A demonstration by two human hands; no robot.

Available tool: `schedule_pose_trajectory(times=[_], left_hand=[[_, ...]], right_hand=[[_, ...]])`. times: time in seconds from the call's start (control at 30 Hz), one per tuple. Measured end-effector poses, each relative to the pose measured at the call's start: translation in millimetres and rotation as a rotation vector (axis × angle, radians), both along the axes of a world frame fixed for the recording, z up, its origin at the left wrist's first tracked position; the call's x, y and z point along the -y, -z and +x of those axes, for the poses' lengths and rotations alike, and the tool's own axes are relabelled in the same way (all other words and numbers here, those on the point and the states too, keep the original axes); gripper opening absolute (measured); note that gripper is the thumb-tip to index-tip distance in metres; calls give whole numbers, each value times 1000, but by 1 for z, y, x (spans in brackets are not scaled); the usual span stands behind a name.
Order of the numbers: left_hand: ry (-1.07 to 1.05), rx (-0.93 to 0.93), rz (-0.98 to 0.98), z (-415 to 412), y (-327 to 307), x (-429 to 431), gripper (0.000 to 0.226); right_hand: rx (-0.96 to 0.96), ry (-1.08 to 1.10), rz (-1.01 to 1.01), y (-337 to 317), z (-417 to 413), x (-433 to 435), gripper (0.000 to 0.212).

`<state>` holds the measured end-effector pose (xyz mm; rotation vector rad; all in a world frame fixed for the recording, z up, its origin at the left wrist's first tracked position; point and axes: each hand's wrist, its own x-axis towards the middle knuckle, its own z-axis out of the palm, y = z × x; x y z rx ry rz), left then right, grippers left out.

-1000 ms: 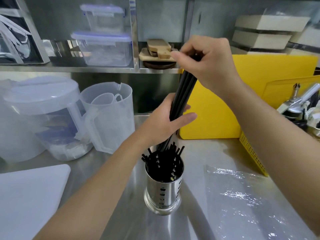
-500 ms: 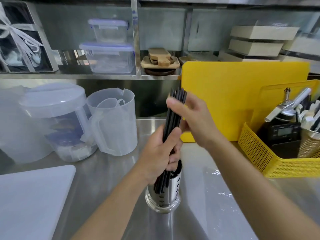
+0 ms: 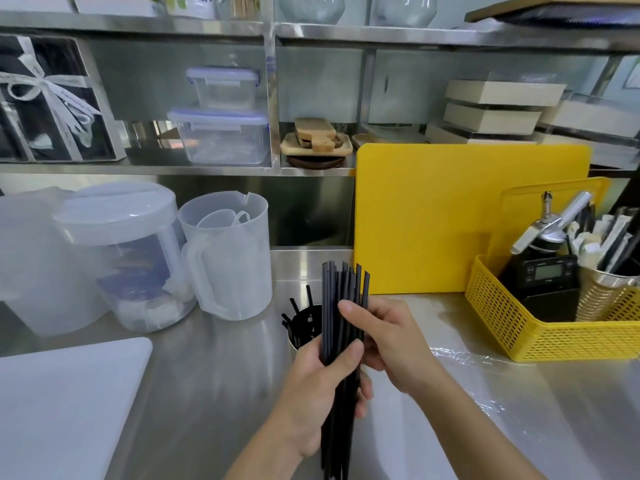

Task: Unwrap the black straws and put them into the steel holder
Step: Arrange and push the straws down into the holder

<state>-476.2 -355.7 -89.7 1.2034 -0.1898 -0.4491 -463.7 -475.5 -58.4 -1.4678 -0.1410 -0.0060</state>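
A bundle of black straws [image 3: 343, 296] stands upright in front of me, its tips level with the yellow board's lower edge. My left hand [image 3: 318, 393] grips the bundle around its middle. My right hand [image 3: 391, 341] touches the bundle from the right, thumb across the straws and fingers behind them. The steel holder [image 3: 301, 327] sits just behind my hands, mostly hidden; its dark mouth and a few black straws poking out to the left are visible.
A clear plastic wrapper [image 3: 485, 382] lies on the steel counter at right. A yellow basket [image 3: 519, 327] with a scale and tools stands at far right, a yellow board [image 3: 450, 216] behind. Plastic jugs [image 3: 225, 254] stand at left, a white board [image 3: 62, 407] at front left.
The bundle has come down and toward me, out of the holder's mouth, with my left hand still gripping it. My right hand slid from the straw tips down to the middle.
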Motion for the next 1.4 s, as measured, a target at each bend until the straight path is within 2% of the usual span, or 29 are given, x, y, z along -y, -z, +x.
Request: schedule_pose_trajectory(times=[0.27, 0.5, 0.77, 0.87, 1.0, 1.1, 1.23, 1.4], left_hand=[[74, -45, -147, -7, 6, 3, 38], [54, -25, -107, -11, 7, 1, 31], [39, -30, -94, -11, 8, -1, 19], [55, -35, -84, -10, 7, -1, 20], [97, -33, -39, -10, 7, -3, 29], [140, -5, 11, -10, 10, -3, 31], [160, 5, 36, -12, 14, -2, 35], [142, -42, 22, -12, 13, -1, 34]], right_hand=[[36, 20, 21, 8, -10, 9, 21], [-1, 64, 61, 19, -13, 9, 35], [-26, 97, 68, 19, -14, 5, 15], [-31, 86, 68, 17, -16, 6, 10], [-49, 62, 4, 15, -17, 6, 17], [-93, 50, -23, 17, -18, 7, 6], [-144, 49, -10, 20, -18, 9, 15], [-126, 31, 4, 23, -16, 7, 13]])
